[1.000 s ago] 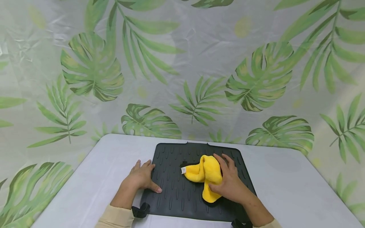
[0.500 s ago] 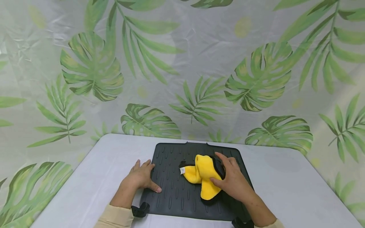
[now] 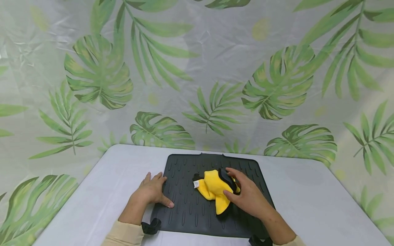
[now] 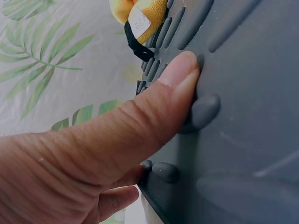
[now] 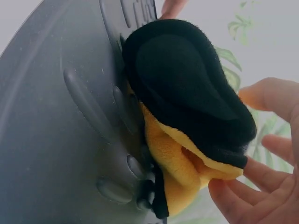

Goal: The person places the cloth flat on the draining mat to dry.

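Observation:
A dark grey ridged rubber mat [image 3: 184, 212] lies flat on the white table. My left hand [image 3: 150, 191] rests on its left edge, fingers spread and thumb laid on the ridged surface, as the thumb [image 4: 154, 102] in the left wrist view also shows. Bunched on the mat's middle right is a yellow cleaning cloth [image 3: 213, 186] with a black back, black edging and a white label. My right hand [image 3: 247, 193] grips the cloth's right side between thumb and fingers. In the right wrist view, the cloth's folded black side [image 5: 177, 79] faces the camera.
The white table [image 3: 311, 194] extends to both sides of the mat. Behind it hangs a leaf-printed curtain [image 3: 197, 75]. Black wrist mounts [image 3: 151, 226] sit near both forearms, by the mat's front edge.
My right hand has shifted a little left with the cloth, bunching it and turning up more of its black side. The left hand stays put on the mat.

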Demonstrator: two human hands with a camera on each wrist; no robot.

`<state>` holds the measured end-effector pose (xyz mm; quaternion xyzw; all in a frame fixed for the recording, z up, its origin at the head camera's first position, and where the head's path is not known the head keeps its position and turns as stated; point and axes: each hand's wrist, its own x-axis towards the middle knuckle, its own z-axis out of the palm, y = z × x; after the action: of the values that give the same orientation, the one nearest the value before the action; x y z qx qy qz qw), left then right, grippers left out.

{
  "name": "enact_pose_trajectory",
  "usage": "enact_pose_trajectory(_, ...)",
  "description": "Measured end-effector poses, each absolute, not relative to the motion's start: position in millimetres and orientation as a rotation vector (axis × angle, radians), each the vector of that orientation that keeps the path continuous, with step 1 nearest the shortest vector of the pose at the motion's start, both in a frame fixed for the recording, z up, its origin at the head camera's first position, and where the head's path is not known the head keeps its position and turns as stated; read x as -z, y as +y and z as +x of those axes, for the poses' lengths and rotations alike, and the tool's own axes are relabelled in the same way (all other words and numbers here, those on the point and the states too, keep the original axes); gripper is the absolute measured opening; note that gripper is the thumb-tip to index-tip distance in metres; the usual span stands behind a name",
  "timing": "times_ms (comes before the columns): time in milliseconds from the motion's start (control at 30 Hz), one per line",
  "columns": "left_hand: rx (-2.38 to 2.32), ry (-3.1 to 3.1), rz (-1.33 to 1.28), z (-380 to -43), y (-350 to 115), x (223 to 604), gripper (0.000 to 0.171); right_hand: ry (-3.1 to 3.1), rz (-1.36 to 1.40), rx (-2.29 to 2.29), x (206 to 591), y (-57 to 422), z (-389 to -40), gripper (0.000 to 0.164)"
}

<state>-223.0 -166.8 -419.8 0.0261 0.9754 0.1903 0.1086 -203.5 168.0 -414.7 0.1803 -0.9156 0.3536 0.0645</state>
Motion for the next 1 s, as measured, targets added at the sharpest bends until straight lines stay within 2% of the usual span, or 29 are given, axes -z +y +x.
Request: enact_pose_trajectory(1000, -0.605, 2.886, 0.094, -223.1, -168.0, 419.3, 0.113, -2.78, 0.624, -1.058, 407.4, 175.0, -201.1, 0.059)
